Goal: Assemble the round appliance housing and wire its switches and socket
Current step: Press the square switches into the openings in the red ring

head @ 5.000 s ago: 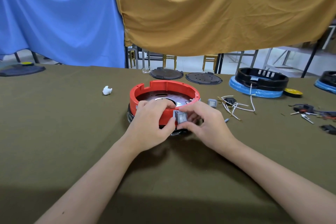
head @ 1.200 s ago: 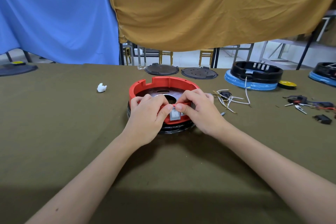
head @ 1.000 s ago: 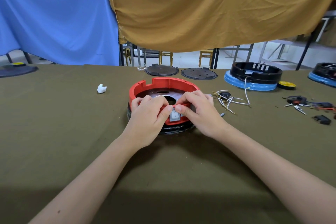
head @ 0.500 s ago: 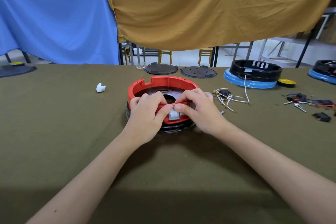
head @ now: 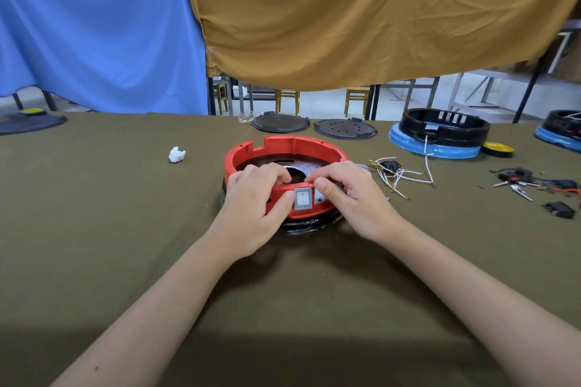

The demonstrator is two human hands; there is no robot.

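Red housing: one grey switch seated; two hands gripping.

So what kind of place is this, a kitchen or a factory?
Probably an assembly workshop: a red round plastic housing being fitted, more black-and-blue round housings waiting, and loose white wires on the olive cloth-covered table.

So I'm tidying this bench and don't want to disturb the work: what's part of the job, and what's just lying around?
In use:
- red housing ring, gripped by left hand and right hand
- grey rocker switch seated in its wall
- black base beneath
- loose white wires, probably next

Lying about:
- white scrap
- two dark discs
- black-and-blue housing
- yellow disc
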